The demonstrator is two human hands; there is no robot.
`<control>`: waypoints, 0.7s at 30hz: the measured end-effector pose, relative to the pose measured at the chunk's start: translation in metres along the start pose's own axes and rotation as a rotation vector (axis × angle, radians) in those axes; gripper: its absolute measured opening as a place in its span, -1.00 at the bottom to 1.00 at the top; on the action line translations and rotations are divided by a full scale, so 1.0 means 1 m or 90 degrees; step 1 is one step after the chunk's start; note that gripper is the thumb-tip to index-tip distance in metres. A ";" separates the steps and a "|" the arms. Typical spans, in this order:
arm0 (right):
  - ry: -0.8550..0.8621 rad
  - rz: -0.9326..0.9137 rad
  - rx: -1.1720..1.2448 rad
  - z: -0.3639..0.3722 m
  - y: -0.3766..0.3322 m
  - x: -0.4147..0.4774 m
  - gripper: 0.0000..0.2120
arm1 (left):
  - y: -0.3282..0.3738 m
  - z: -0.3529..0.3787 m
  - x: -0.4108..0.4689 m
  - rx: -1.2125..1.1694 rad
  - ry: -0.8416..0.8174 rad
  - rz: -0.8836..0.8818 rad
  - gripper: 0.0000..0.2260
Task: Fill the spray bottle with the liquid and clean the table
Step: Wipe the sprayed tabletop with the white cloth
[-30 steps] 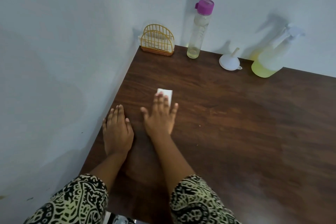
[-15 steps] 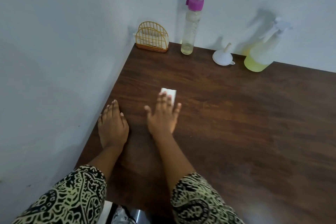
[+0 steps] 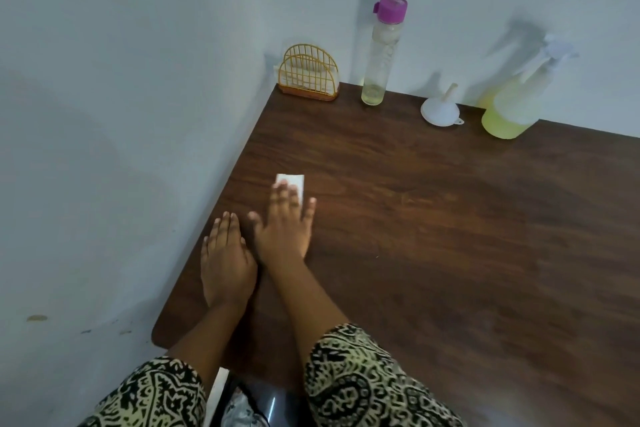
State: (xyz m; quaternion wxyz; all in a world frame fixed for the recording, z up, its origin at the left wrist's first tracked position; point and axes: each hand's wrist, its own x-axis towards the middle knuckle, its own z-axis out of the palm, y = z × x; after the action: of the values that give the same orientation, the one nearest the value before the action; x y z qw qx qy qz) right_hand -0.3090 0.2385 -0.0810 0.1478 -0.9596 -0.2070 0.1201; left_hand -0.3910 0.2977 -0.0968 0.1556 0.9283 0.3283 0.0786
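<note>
Near the table's left edge, the right hand presses flat, fingers spread, on a white tissue poking out far of its fingertips. Left hand rests flat, empty, just beside; unwiped wood lies rightward.

Both sleeves carry a black-and-cream paisley print.

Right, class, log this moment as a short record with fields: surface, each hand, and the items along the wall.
surface: dark wooden table
right hand: flat, fingers pressing a folded white tissue
left hand: flat on the table, empty
spray bottle: upright, yellow liquid inside
funnel: upside down beside it
tall bottle: purple cap, nearly empty
napkin holder: in the corner
</note>
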 end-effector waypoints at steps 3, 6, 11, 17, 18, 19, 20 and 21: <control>-0.011 -0.031 -0.013 0.001 0.009 -0.016 -0.35 | -0.001 0.000 0.000 -0.001 0.003 0.007 -0.59; 0.064 0.087 -0.009 -0.014 0.077 -0.040 -0.33 | 0.001 -0.001 -0.003 0.008 0.007 0.010 -0.59; 0.055 0.239 -0.040 -0.039 0.142 -0.058 -0.33 | 0.021 0.000 -0.021 0.031 -0.010 -0.026 -0.56; -0.009 0.022 -0.005 -0.012 0.068 -0.076 -0.35 | 0.048 0.010 -0.068 0.007 -0.023 -0.057 -0.54; -0.004 0.024 -0.012 -0.012 0.077 -0.079 -0.35 | 0.047 0.011 -0.074 0.008 -0.023 -0.053 -0.54; 0.018 0.049 -0.016 -0.015 0.095 -0.084 -0.34 | 0.046 0.011 -0.080 0.011 -0.023 -0.049 -0.54; 0.050 0.089 -0.018 -0.019 0.118 -0.091 -0.32 | 0.045 0.010 -0.085 0.017 -0.025 -0.045 -0.54; 0.081 0.135 -0.022 -0.025 0.143 -0.098 -0.32 | 0.043 0.009 -0.091 0.024 -0.025 -0.043 -0.54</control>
State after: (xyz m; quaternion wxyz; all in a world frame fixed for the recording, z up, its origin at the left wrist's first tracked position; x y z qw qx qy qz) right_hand -0.3370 0.0654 -0.0887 0.1303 -0.9842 -0.0969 0.0700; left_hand -0.4333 0.2062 -0.0947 0.1471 0.9209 0.3577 0.0486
